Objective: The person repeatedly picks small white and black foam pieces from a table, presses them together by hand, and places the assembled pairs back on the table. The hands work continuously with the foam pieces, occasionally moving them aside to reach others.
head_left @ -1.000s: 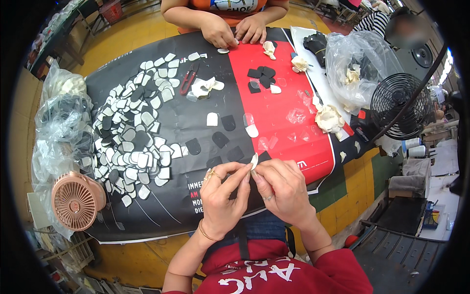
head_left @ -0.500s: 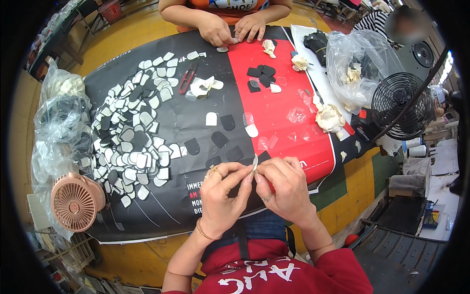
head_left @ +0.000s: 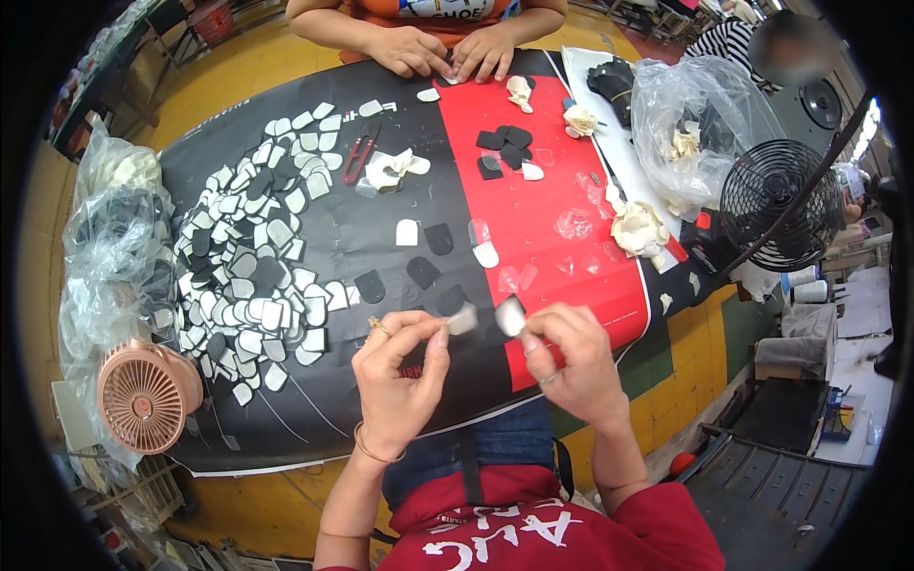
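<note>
Parted: left hand [head_left: 388, 392] pinching 1 pale piece [head_left: 464, 320] | right hand [head_left: 583, 369] pinching 1 white tab [head_left: 511, 319]

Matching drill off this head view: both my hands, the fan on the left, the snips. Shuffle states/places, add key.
1. Left hand
2. Right hand
3. Fan
4. Snips

A. Lying on the black mat area
B. Pinching a black-and-white piece
C. Pinching a pale, blurred piece; bangle on wrist
D. Pink, left of the piece pile

Pairs: 1-C, 2-B, 3-D, 4-A
</note>
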The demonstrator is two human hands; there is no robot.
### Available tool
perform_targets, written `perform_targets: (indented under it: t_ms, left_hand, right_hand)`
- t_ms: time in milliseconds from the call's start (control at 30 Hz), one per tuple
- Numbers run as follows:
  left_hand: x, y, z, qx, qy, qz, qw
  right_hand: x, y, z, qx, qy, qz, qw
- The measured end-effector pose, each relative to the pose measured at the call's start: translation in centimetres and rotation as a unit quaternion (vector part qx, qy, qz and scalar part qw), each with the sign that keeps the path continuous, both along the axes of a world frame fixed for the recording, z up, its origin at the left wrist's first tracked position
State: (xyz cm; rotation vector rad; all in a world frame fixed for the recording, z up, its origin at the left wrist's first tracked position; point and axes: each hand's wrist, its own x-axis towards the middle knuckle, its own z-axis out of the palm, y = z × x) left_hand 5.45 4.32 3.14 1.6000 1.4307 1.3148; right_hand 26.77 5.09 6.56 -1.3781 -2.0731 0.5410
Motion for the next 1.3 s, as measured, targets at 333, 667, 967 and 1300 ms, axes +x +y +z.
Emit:
perform_targets:
  t_ms: [333,667,967,1300]
  left_hand:
    - [-0.6,-1.3,-0.9,0.216,0.23,-0.099,0.944]
    - [-1.1,-1.8,-2.4,0.429,0.389,-0.187,0.793]
    - [-4.6,-1.5,-3.5,0.048,0.384,-0.034,0.922]
    - [-1.5,-6.8,-3.2,-0.006,0.368,-0.006,0.93]
  right_hand:
    - [2.6,-0.1,-0.6,-0.27,0.171,-0.134,0.938]
    - [2.1,-1.9,-2.5,-0.499,0.361,0.078,0.784]
    - [0.5,-1.1,-2.6,-0.367,0.264,-0.03,0.891]
    - [-5.3,0.2,-3.1,-0.286,0.188,-0.003,0.94]
